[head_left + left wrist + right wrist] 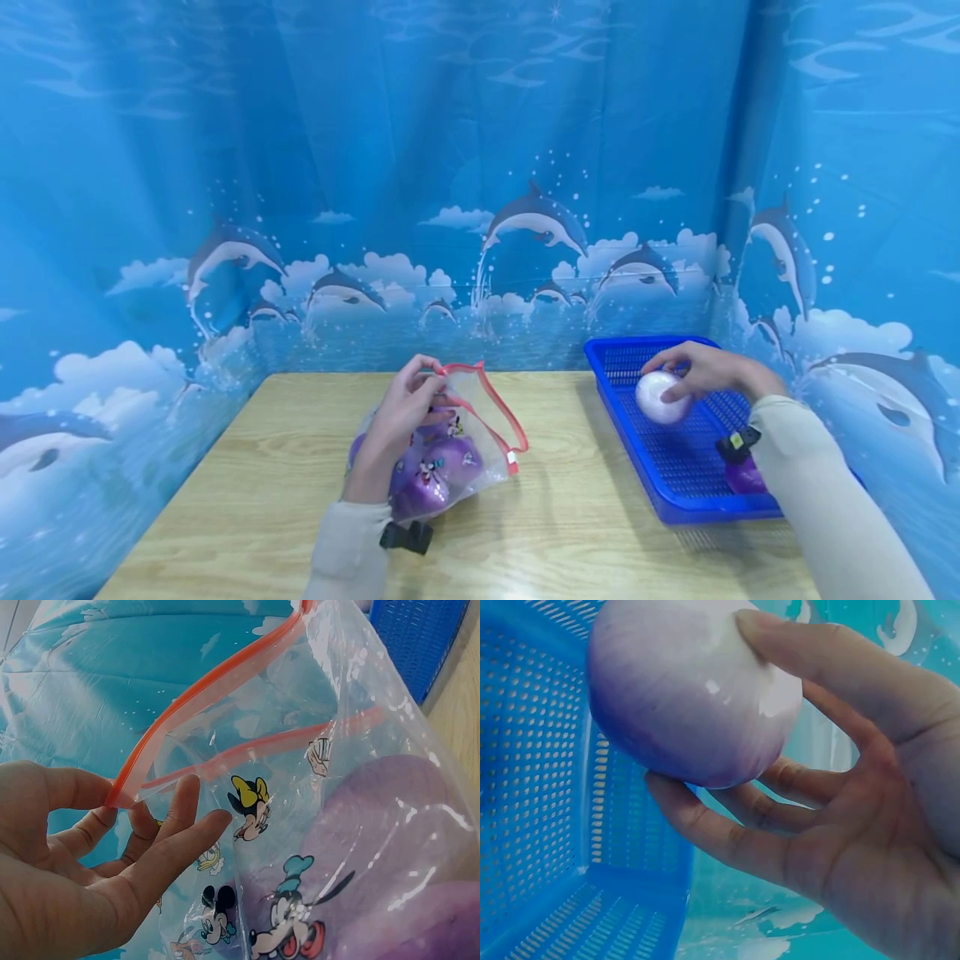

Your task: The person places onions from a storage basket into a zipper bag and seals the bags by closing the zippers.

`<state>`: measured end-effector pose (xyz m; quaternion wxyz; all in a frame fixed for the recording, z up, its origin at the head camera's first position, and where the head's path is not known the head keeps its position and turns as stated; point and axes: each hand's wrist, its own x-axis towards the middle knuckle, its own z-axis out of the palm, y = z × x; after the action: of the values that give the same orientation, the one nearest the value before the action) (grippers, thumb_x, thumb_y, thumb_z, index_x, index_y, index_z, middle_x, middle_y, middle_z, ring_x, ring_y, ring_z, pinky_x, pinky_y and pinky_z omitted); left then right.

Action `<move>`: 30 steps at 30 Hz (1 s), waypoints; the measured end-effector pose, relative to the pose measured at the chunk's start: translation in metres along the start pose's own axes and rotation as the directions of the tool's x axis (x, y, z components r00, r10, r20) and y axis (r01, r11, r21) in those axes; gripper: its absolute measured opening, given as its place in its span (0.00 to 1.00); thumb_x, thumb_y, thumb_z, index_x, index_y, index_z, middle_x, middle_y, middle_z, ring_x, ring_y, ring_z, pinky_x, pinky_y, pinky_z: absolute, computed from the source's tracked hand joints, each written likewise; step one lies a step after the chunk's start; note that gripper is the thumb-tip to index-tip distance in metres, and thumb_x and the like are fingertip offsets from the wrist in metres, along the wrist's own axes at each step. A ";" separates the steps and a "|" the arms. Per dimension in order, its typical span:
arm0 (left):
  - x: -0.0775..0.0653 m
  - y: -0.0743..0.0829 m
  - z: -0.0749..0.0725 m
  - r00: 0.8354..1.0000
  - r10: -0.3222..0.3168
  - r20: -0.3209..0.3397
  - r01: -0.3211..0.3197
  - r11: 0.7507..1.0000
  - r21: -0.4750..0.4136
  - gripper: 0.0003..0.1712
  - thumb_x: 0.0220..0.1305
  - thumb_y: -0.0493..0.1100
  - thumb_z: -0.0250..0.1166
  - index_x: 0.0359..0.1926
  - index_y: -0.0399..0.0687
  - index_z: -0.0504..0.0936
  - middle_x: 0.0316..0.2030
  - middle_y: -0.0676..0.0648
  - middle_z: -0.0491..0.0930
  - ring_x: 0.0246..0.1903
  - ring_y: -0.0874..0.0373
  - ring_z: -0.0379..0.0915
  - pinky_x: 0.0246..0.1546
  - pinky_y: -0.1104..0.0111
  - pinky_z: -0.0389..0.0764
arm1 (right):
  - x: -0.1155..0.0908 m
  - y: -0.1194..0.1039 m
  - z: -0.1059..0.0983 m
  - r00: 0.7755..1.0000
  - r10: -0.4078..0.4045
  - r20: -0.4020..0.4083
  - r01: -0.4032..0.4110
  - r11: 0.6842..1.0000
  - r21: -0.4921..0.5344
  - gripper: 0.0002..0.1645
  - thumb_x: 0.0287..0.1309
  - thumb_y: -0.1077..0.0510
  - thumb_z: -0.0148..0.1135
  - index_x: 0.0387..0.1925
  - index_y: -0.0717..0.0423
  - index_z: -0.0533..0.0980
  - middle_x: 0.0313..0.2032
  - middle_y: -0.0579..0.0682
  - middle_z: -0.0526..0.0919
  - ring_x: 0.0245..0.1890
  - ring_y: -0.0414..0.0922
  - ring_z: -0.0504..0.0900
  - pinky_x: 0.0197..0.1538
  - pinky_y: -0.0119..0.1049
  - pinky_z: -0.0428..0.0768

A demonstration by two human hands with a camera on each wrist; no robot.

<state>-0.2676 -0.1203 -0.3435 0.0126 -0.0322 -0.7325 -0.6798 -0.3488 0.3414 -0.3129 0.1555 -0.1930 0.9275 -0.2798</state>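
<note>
My left hand [408,404] pinches the red zip edge of a clear zip bag [277,697], whose mouth gapes open toward the right. Cartoon figures are printed on the bag, and several purple onions [459,457] show through its plastic. In my right hand [705,371] is a shiny pale purple-white onion [690,690], gripped between thumb and fingers. That onion is above a blue plastic basket [637,454], clear of its floor. Another purple onion [744,477] lies in the basket's near right corner, partly hidden by my wrist.
The wooden table [555,517] carries the bag at its middle-left and the basket at its right. The basket's raised rim stands between the two. Behind and beside the table hangs a blue dolphin-print curtain [420,167].
</note>
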 end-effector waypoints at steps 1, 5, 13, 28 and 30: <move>0.000 0.000 0.000 1.000 0.002 0.003 -0.002 1.000 0.000 0.06 0.78 0.39 0.53 0.51 0.45 0.72 0.36 0.46 0.78 0.33 0.57 0.85 0.43 0.59 0.92 | 0.000 -0.002 0.000 1.000 -0.005 0.000 0.005 1.000 0.001 0.33 0.56 0.55 0.77 0.63 0.58 0.78 0.57 0.65 0.79 0.47 0.50 0.81 0.39 0.41 0.88; 0.000 0.000 0.000 1.000 0.003 0.000 -0.003 1.000 -0.001 0.06 0.78 0.39 0.53 0.51 0.45 0.72 0.36 0.47 0.77 0.33 0.57 0.86 0.43 0.58 0.92 | 0.001 -0.012 0.000 1.000 -0.026 0.003 0.026 1.000 0.014 0.32 0.57 0.55 0.76 0.63 0.57 0.78 0.60 0.65 0.78 0.48 0.50 0.81 0.40 0.41 0.89; -0.001 0.001 0.001 1.000 0.004 -0.002 -0.004 1.000 0.003 0.06 0.78 0.39 0.53 0.51 0.44 0.72 0.36 0.47 0.76 0.33 0.57 0.85 0.43 0.58 0.92 | 0.005 -0.035 0.002 0.995 -0.103 0.009 0.103 0.995 -0.015 0.33 0.60 0.54 0.74 0.65 0.58 0.77 0.61 0.65 0.78 0.48 0.50 0.80 0.41 0.40 0.88; 0.000 0.000 0.000 1.000 0.010 0.005 -0.010 1.000 0.004 0.06 0.78 0.39 0.53 0.51 0.44 0.72 0.37 0.45 0.78 0.31 0.58 0.84 0.42 0.59 0.92 | 0.015 -0.072 0.014 0.984 -0.176 0.002 0.176 0.983 -0.054 0.29 0.64 0.53 0.70 0.65 0.52 0.77 0.64 0.62 0.76 0.51 0.52 0.77 0.43 0.39 0.86; 0.000 0.000 0.000 1.000 0.010 0.005 -0.010 1.000 0.002 0.06 0.78 0.39 0.53 0.51 0.44 0.72 0.36 0.45 0.78 0.32 0.57 0.84 0.43 0.58 0.92 | 0.017 -0.074 0.016 0.984 -0.176 0.005 0.176 0.983 -0.053 0.29 0.64 0.52 0.70 0.65 0.52 0.76 0.63 0.61 0.77 0.52 0.53 0.76 0.44 0.39 0.86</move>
<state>-0.2674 -0.1200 -0.3439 0.0145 -0.0375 -0.7331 -0.6789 -0.3369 0.2694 -0.2858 0.1251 -0.2782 0.9140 -0.2675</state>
